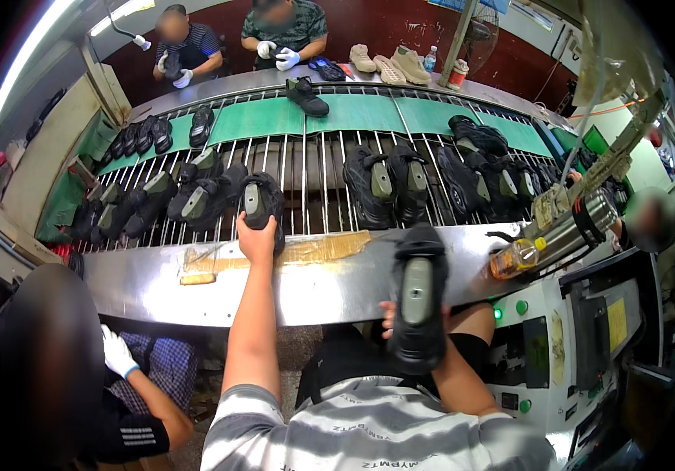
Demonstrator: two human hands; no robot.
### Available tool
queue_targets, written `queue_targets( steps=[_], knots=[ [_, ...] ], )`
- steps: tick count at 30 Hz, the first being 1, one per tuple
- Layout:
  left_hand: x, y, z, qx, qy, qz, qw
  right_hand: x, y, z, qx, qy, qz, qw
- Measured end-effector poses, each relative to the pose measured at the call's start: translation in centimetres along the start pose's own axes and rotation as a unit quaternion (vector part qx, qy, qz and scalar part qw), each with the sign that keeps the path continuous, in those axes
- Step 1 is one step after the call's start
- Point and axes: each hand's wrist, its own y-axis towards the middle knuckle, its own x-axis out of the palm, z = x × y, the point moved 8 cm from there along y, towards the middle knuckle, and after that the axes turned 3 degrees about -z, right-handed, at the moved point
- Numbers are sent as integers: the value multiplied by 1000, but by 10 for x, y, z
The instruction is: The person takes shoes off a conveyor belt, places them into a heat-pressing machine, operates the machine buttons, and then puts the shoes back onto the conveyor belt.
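Note:
My left hand [256, 240] reaches forward to the near edge of the roller rack and is closed round the heel end of a black shoe [272, 188] with a grey-green shoe last in its opening. That shoe rests on the metal rods. Close to my body, my right hand [388, 318] grips another black shoe [419, 345], held up over the front edge of the steel ledge. Its grey last [417, 286] faces up. Most of the right hand is hidden behind this shoe; some fingers show at its left side.
More black shoes on lasts [369, 184] line the rack on both sides. A green belt [259, 115] runs behind, carrying a few shoes. On the steel ledge [322, 290] stand an orange drink bottle [516, 259] and a steel flask [580, 224]. Co-workers sit left and opposite; a control panel [529, 345] is at right.

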Motion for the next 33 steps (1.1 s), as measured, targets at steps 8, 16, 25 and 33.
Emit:
queue_targets(
  steps=[8, 16, 25, 33],
  knots=[
    [35, 53, -44, 90, -63, -135, 985, -62, 131, 59, 191, 145, 72, 968],
    [-61, -197, 39, 74, -319, -421, 846, -84, 138, 68, 88, 79, 155, 981],
    [-42, -202, 51, 79, -156, -227, 958, -50, -25, 74, 271, -490, 196, 805],
    [74, -89, 76, 94, -108, -161, 977, -60, -140, -74, -41, -429, 427, 795]
  ],
)
